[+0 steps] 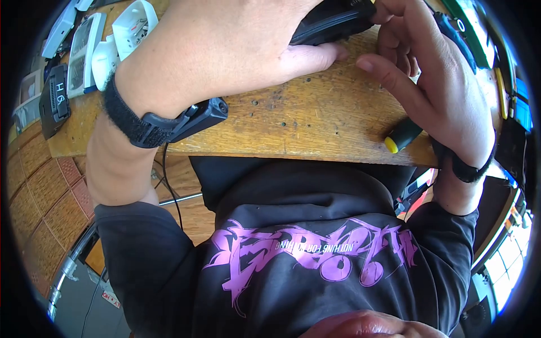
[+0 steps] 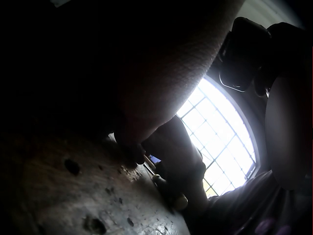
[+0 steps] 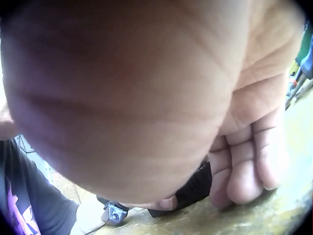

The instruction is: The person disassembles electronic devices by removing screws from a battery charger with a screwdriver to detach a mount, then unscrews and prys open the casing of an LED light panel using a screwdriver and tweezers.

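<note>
At the top of the head view a black, dark-cased object (image 1: pixel 332 25) lies over the wooden table (image 1: pixel 270 118). My left hand (image 1: pixel 225 48) grips it from the left, thumb along its near side, the other fingers hidden behind the hand. At the object's right end is my right hand (image 1: pixel 434 84); its index finger reaches the corner, the thumb stands apart, and the remaining fingers hang loosely bent. In the right wrist view those fingers (image 3: pixel 244 171) come down close to the tabletop beside the black object (image 3: pixel 188 193). The left wrist view is mostly dark.
Beneath my right wrist lies a dark screwdriver (image 1: pixel 403 135) with a yellow handle end. White containers (image 1: pixel 134 28) with small parts, and a black box (image 1: pixel 54 101), stand at the left. Dark-handled tools (image 1: pixel 455 39) and a green case (image 1: pixel 470 28) line the right side.
</note>
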A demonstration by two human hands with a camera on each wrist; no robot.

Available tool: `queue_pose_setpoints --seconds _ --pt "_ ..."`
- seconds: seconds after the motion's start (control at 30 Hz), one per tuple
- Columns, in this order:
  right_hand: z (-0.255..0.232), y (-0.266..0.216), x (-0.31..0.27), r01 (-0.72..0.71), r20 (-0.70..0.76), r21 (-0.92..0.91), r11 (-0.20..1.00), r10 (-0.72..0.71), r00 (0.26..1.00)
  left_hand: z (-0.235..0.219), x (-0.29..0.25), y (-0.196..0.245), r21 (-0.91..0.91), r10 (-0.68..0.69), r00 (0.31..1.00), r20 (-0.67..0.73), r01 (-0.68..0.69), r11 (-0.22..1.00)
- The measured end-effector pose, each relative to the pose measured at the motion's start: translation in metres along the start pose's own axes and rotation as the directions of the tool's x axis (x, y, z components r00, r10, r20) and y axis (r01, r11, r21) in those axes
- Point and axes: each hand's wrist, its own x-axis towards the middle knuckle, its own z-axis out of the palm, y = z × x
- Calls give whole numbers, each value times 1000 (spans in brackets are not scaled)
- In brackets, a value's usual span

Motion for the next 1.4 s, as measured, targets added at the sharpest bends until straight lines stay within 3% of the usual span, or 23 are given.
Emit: queue_pose_setpoints --seconds 0.13,0.2,0.23,0.3,0.33,0.37,0.43,0.47,0.57,0.73,0.8,0.9,0.93,0.97,1.0,1.03,1.07,1.1,1.17,1.2,1.27,1.37,1.4 --pt "1 2 -1 -20 -94 -18 1000 18 995 -6 4 3 -13 -29 998 64 30 999" --pt "-7 15 -9 230 -97 -109 967 -241 966 -9 7 4 -44 -64 996 65 67 997" --pt "-10 24 -11 224 -97 -118 967 -236 967 -9 9 4 -69 -106 991 84 112 991" --pt "-14 49 -11 156 -6 124 980 -156 988 -9 11 3 -60 -105 991 88 111 992" --pt "-15 60 -12 312 3 270 911 -325 946 -9 11 4 -50 -110 989 100 116 992" --pt "-25 65 -11 329 147 360 873 -401 904 -9 10 4 -47 -109 989 97 114 992" --pt "-24 73 -15 481 210 335 810 -562 800 -9 11 4 -36 -121 987 110 125 991" --pt "-29 70 -17 364 409 324 873 -476 779 -10 14 4 -32 -121 987 109 125 992" --pt "-15 66 -28 257 407 207 944 -322 855 -15 19 8 58 -131 965 227 121 991" --pt "-18 71 -20 286 371 262 922 -370 852 -14 16 6 44 -98 978 185 92 995" --pt "-14 74 -14 401 205 342 850 -484 851 -17 19 8 49 -125 967 222 117 992" --pt "-25 70 -9 269 147 444 855 -366 919 -19 20 7 48 -150 959 243 142 989" --pt "-28 74 -10 315 46 439 841 -371 927 -19 19 7 39 -149 962 230 144 989" --pt "-24 79 -4 479 -107 407 778 -480 871 -18 18 7 40 -147 963 227 141 989" --pt "-11 93 13 631 -374 441 638 -508 776 -16 17 6 -14 -161 969 185 167 986" --pt "-1 101 27 770 -615 417 483 -474 630 -16 16 5 -69 -178 973 144 189 980" --pt "-4 78 11 666 -635 478 572 -299 713 -17 17 6 -68 -178 974 139 188 980" --pt "-15 58 8 659 -658 530 533 -232 717 -19 18 6 -74 -180 969 171 195 978" --pt "-3 66 10 621 -747 450 642 -111 655 -19 18 6 -75 -185 963 196 202 976" --pt "-1 70 11 624 -746 445 643 -119 655 -18 17 4 -78 -165 971 172 180 980" --pt "0 78 11 773 -770 413 481 -268 579 -17 16 5 -79 -152 978 140 164 983" --pt "-1 84 14 773 -756 346 532 -329 565 -24 20 8 -38 -123 982 141 130 991" --pt "-5 83 7 675 -706 498 545 -196 680 -27 23 10 -48 -137 971 197 150 988"
